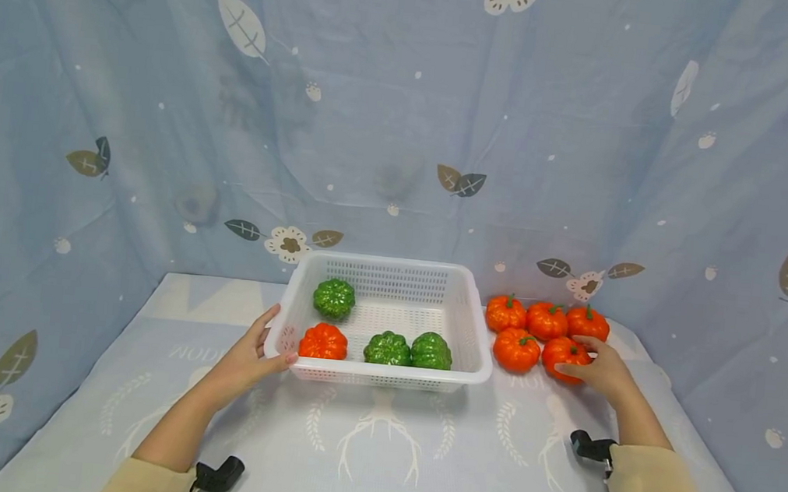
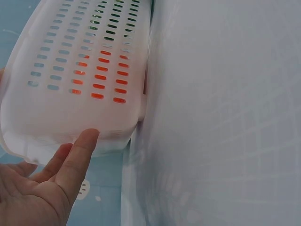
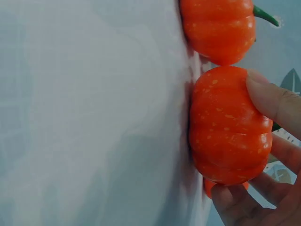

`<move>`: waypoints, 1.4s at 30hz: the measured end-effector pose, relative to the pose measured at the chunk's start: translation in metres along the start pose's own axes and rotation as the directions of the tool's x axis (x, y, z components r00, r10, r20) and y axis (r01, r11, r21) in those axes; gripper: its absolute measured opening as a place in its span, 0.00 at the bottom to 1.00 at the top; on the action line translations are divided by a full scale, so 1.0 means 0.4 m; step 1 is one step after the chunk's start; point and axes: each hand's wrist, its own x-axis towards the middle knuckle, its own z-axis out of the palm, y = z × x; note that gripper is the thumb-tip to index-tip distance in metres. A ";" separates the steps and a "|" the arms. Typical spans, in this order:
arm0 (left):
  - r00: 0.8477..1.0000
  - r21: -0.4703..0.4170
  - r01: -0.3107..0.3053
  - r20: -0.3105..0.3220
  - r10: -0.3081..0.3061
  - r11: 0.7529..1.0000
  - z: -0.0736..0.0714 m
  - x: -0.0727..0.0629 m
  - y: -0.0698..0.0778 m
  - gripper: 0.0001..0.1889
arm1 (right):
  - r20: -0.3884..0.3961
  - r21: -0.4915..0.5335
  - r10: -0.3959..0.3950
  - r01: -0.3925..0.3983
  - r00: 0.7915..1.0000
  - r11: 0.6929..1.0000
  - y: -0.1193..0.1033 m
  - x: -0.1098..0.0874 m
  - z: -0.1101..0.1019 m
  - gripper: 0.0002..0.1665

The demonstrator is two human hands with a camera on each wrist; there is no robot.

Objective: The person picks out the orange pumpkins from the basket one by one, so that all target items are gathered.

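Note:
A white perforated plastic basket (image 1: 383,372) stands on the table. Three green pumpkins (image 1: 334,298) and one orange pumpkin (image 1: 323,341) lie inside it. My left hand (image 1: 246,358) holds the basket's left end near the front corner, thumb at the rim; in the left wrist view its fingers (image 2: 81,157) touch the outer wall. Right of the basket, my right hand (image 1: 604,371) grips an orange pumpkin (image 3: 230,127) at the front right of a group, thumb on one side and fingers on the other. This pumpkin appears low, at or close to the table surface.
Several more orange pumpkins (image 1: 516,350) with green stems sit close together between the basket and my right hand and behind it. A patterned pale cloth covers the table (image 1: 376,448). A blue curtain (image 1: 391,121) rises at the back and sides.

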 end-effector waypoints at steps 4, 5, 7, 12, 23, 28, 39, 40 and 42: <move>1.000 0.003 0.001 0.002 -0.001 1.000 -0.001 -0.001 0.001 0.56 | -0.014 0.017 0.001 -0.001 1.000 1.000 0.007 0.011 0.009 0.53; 1.000 0.005 0.002 0.001 -0.002 1.000 -0.001 -0.001 0.001 0.56 | -0.017 0.023 -0.003 0.003 1.000 1.000 0.008 0.012 0.010 0.53; 1.000 0.008 0.005 0.001 -0.005 1.000 -0.001 -0.001 0.001 0.56 | -0.020 0.031 -0.011 0.012 1.000 0.999 0.009 0.013 0.011 0.54; 1.000 -0.002 -0.001 0.006 0.001 1.000 -0.002 -0.001 0.002 0.56 | -0.011 0.050 -0.012 0.012 1.000 0.999 0.010 0.003 0.003 0.52; 1.000 -0.007 -0.005 0.009 0.005 1.000 -0.005 -0.001 0.001 0.57 | 0.013 0.061 -0.002 0.001 1.000 0.998 -0.002 -0.011 -0.004 0.48; 1.000 -0.003 -0.004 0.005 0.005 1.000 -0.004 -0.001 0.000 0.57 | 0.012 0.061 0.023 -0.023 1.000 0.998 -0.004 -0.009 0.000 0.49; 1.000 -0.006 -0.012 0.006 0.012 1.000 -0.005 -0.002 0.004 0.57 | 0.007 0.068 -0.018 0.017 1.000 0.998 -0.003 -0.015 -0.011 0.49; 1.000 -0.003 -0.012 0.006 0.012 1.000 -0.005 -0.002 0.004 0.57 | 0.006 0.067 -0.021 0.021 1.000 0.998 -0.008 -0.019 -0.015 0.48; 1.000 0.003 -0.014 0.003 0.014 1.000 -0.004 -0.002 0.004 0.57 | 0.001 0.054 -0.027 0.027 1.000 0.998 -0.023 -0.029 -0.025 0.48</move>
